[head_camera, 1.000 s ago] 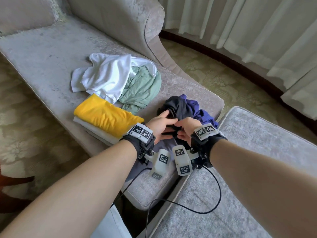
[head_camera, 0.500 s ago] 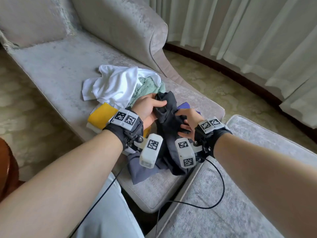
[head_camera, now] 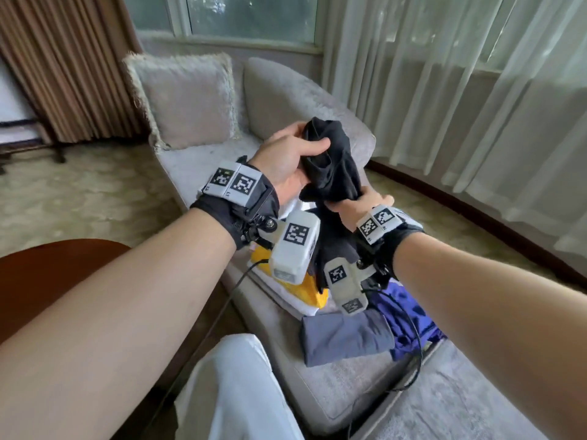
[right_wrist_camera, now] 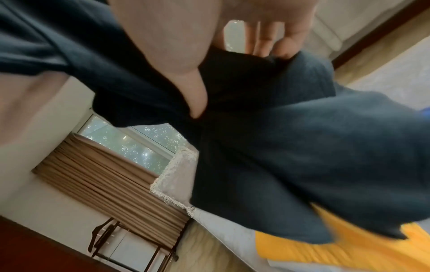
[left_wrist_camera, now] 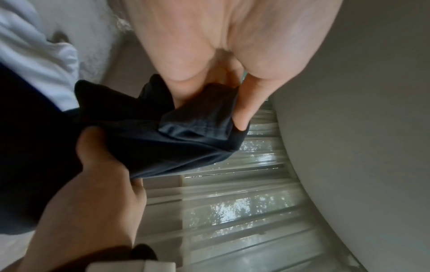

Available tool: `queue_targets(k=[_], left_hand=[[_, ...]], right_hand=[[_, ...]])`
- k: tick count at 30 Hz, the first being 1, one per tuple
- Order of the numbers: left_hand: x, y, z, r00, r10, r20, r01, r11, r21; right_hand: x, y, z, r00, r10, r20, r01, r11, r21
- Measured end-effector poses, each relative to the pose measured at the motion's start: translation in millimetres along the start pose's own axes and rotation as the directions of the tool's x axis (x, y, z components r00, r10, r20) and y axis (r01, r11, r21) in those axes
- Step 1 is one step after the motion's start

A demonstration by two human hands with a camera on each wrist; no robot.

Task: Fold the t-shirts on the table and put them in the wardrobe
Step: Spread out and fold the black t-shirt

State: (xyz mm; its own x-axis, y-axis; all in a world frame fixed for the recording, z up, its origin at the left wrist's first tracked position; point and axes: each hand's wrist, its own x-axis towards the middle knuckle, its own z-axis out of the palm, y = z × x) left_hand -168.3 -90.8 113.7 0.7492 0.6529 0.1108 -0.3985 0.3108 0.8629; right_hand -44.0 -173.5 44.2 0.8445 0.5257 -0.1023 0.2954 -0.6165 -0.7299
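A black t-shirt (head_camera: pixel 333 166) hangs bunched in the air above the chaise longue (head_camera: pixel 317 392). My left hand (head_camera: pixel 292 157) grips its top end, thumb and fingers curled round the cloth (left_wrist_camera: pixel 186 132). Lower and to the right, my right hand (head_camera: pixel 359 201) grips the same shirt (right_wrist_camera: pixel 279 147). Under my wrists a folded yellow t-shirt (head_camera: pixel 313 290) lies on a folded white one (head_camera: pixel 286 293). A grey-blue garment (head_camera: pixel 343 338) and a purple one (head_camera: pixel 403 315) lie crumpled near the seat's front end.
A fringed cushion (head_camera: pixel 187 100) leans at the chaise's head, under the window. Sheer curtains (head_camera: pixel 460 90) hang on the right, brown ones (head_camera: pixel 63 65) on the left. A dark wooden table edge (head_camera: pixel 47 268) is at the left, a grey ottoman (head_camera: pixel 460 401) at the lower right.
Both hands have lifted the black t-shirt up off the pile, the left hand rising highest. My view has tilted up toward the window and cushion.
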Motion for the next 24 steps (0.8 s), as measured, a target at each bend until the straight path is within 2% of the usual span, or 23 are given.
queue_targets(k=[6,11,13,17,21,24], left_hand=[[-34.3,55.1,-19.6,0.986,0.161,-0.043,-0.164,0.985,-0.058],[-68.6,104.7,-47.6,0.944,0.297,-0.143,-0.307,0.950,-0.054],[-85.4,127.8,-63.3,0.915,0.353,-0.194,-0.365,0.931,-0.026],[-124.1,174.7,-100.5,0.842,0.434,-0.321,-0.425,0.899,0.102],[-172.8,227.4,-141.8,0.766,0.492,-0.413,-0.401,0.869,0.291],[-207.6,275.2,-162.0,0.711,0.563,-0.421,-0.390,0.814,0.431]], right_hand=[[-30.1,-41.9,-9.2,0.986,-0.071,-0.152,0.060,0.995,-0.079],[-67.2,-94.0,4.3,0.974,-0.229,-0.004,0.229,0.973,-0.009],[-84.1,-118.3,16.5,0.950,-0.309,0.049,0.303,0.947,0.105],[-119.5,-163.4,49.1,0.902,-0.412,0.130,0.351,0.874,0.337],[-157.4,-195.4,85.4,0.820,-0.535,0.203,0.478,0.836,0.271],[-184.9,-209.5,110.2,0.776,-0.569,0.271,0.544,0.822,0.169]])
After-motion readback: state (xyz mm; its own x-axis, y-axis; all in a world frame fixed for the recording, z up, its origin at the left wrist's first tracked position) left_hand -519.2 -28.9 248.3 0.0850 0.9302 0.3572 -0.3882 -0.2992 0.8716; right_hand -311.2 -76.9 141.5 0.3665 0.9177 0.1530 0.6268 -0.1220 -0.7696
